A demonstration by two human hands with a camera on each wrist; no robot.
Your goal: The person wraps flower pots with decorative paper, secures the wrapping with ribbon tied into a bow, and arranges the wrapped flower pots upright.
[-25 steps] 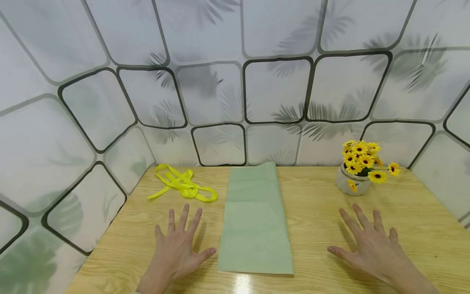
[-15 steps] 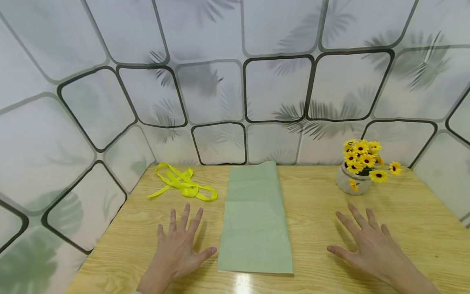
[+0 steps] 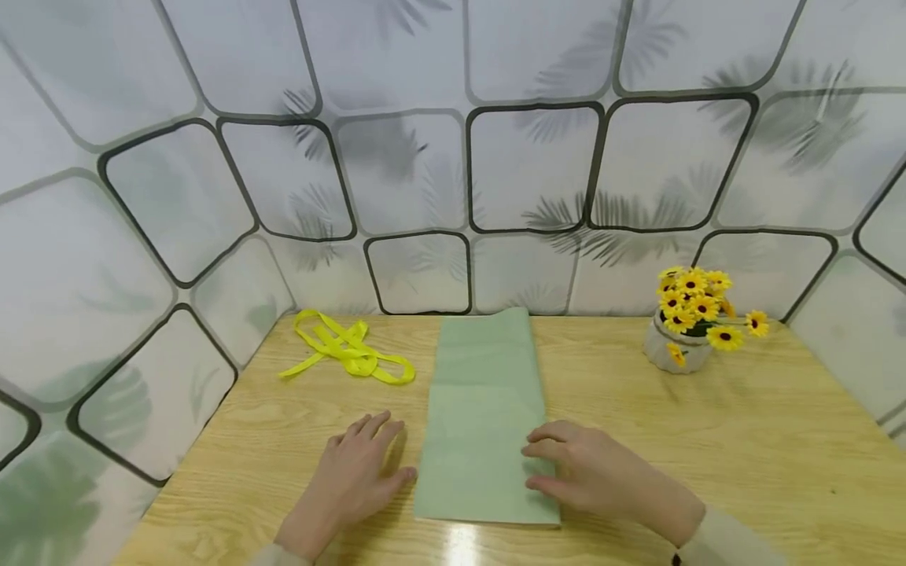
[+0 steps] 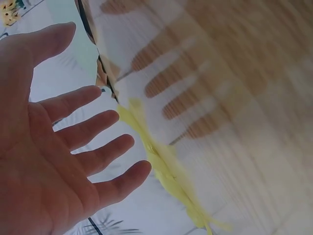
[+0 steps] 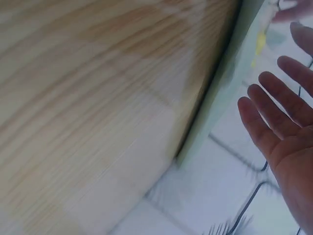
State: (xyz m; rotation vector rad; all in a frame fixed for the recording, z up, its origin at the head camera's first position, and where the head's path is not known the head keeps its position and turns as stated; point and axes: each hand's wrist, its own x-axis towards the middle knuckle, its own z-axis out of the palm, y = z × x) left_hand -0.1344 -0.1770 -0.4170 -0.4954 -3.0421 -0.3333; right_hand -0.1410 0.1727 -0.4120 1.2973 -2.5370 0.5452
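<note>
A flat, pale green paper-like piece (image 3: pixel 481 393) lies lengthwise across the middle of the table, its far end slightly raised at the wall. My left hand (image 3: pixel 354 472) hovers beside its left edge, fingers loosely bent, thumb tip at the edge; whether it touches cannot be told. Over the lower right edge of the green piece is my right hand (image 3: pixel 587 472), thumb and fingers apart with nothing between them. In the left wrist view the left palm (image 4: pixel 54 161) holds nothing. The right palm (image 5: pixel 293 152) also shows bare in its wrist view.
A tangled yellow ribbon (image 3: pixel 354 354) lies at the back left of the wooden table (image 3: pixel 672 424). A whitish pot (image 3: pixel 672 346) of yellow artificial-looking flowers (image 3: pixel 697 295) stands at the back right. Patterned cloth walls (image 3: pixel 418 181) enclose the back and sides.
My right hand has moved left from the bare table to the green piece's right edge. My left hand has shifted slightly right and its spread fingers have drawn together and bent.
</note>
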